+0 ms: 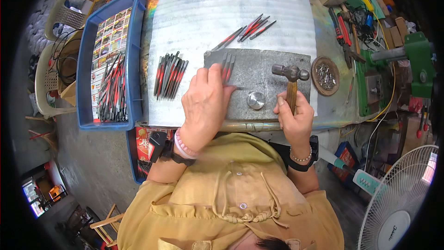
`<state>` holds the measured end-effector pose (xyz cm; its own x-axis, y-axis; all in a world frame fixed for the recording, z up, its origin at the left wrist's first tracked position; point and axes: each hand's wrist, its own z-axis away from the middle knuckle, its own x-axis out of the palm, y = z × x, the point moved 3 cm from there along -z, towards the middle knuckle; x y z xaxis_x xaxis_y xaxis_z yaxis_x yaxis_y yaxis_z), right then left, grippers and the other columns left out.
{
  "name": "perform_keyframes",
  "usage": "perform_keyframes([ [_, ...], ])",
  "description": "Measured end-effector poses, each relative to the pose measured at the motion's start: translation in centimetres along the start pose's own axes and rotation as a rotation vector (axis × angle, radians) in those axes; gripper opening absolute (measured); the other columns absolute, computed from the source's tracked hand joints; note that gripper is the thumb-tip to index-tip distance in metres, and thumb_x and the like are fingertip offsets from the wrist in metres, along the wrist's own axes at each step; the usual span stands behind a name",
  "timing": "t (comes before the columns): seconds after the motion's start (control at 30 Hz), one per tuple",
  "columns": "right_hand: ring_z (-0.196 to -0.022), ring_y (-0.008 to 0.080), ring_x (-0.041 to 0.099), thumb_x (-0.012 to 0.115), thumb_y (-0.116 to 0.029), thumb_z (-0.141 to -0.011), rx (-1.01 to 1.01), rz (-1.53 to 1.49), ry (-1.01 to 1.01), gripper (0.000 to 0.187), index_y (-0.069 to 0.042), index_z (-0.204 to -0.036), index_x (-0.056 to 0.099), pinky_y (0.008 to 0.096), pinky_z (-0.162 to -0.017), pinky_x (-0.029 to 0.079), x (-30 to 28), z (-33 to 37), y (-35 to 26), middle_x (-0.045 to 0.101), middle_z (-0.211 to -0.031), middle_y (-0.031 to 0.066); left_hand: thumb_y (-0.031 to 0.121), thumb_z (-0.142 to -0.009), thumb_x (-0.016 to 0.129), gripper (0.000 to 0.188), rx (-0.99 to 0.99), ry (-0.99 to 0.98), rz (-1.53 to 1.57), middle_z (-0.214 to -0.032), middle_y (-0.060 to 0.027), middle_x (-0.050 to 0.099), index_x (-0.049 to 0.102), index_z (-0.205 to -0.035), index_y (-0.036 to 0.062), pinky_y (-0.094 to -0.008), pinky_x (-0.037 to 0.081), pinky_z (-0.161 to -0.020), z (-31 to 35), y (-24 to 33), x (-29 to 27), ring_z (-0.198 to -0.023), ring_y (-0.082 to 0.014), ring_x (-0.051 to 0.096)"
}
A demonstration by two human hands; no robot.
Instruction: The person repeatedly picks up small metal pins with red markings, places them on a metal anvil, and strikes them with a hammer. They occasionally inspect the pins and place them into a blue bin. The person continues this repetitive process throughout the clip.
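My right hand [295, 119] is closed around the wooden handle of a ball-peen hammer [290, 72], its steel head raised over a grey metal slab [268, 60]. A small round shiny metal block [256, 100] sits on the slab near its front edge. My left hand [203, 99] is pinched at the slab's left side, and a slender dark rod [240, 88] sticks out past the thumb toward the block. Its other end is hidden by the hand. Just beyond the fingers, several red-and-black rods [227, 67] lie on the slab.
A white sheet [199, 18] covers the table, with a bundle of red-and-black rods [170, 76] at left and loose rods [252, 28] beyond the slab. A blue tray [134, 55] stands left; a brown dish [329, 92] of small metal pieces, pliers [348, 48] and a green machine [418, 65] are right.
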<state>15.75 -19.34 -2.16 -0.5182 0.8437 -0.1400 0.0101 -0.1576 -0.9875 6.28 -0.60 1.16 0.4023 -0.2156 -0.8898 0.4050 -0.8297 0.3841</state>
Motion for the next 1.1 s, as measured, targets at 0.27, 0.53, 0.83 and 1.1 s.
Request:
perform_keyframes([
  [0.27,-0.064,0.0078,0.06,0.062,-0.007,-0.091,0.045,0.012,0.007,0.01,0.001,-0.097,0.061,0.0244,-0.06,0.048,-0.3,0.0,-0.1,0.063,-0.07,0.0038,0.02,-0.079,0.076,0.048,-0.063,0.004,0.139,-0.097,-0.0177,0.058,0.053,-0.116,0.0023,-0.0425,0.05,-0.068,-0.5,-1.9,0.3,-0.083,-0.0371,0.061],
  [0.53,-0.065,0.0082,0.06,0.062,-0.007,-0.091,0.038,0.026,0.011,0.011,0.002,-0.098,0.061,0.0246,-0.06,0.048,-0.3,0.0,-0.1,0.062,-0.069,0.0033,0.02,-0.081,0.075,0.053,-0.069,0.054,0.173,-0.099,-0.0229,0.059,0.049,-0.121,-0.0016,-0.0441,0.05,-0.071,-0.7,-2.8,0.5,-0.085,-0.0415,0.061],
  [0.83,-0.064,0.0066,0.059,0.061,-0.007,-0.092,0.049,0.058,0.022,0.011,0.001,-0.099,0.062,0.0235,-0.058,0.047,-0.2,-0.1,0.0,0.064,-0.07,0.0031,0.016,-0.083,0.074,0.034,-0.124,0.015,0.32,-0.075,-0.0226,0.064,0.058,-0.105,-0.0033,-0.0417,0.05,-0.062,-1.7,-5.1,0.9,-0.069,-0.0372,0.064],
  [1.1,-0.056,0.0032,0.051,0.059,-0.007,-0.093,0.065,0.03,0.015,0.01,-0.001,-0.1,0.062,0.0207,-0.05,0.04,0.1,-0.1,-0.3,0.064,-0.071,0.0027,0.014,-0.083,0.071,0.026,-0.241,0.011,0.484,-0.065,-0.0136,0.059,0.064,-0.104,0.0024,-0.0344,0.045,-0.055,-1.5,-7.3,0.3,-0.057,-0.0244,0.057],
])
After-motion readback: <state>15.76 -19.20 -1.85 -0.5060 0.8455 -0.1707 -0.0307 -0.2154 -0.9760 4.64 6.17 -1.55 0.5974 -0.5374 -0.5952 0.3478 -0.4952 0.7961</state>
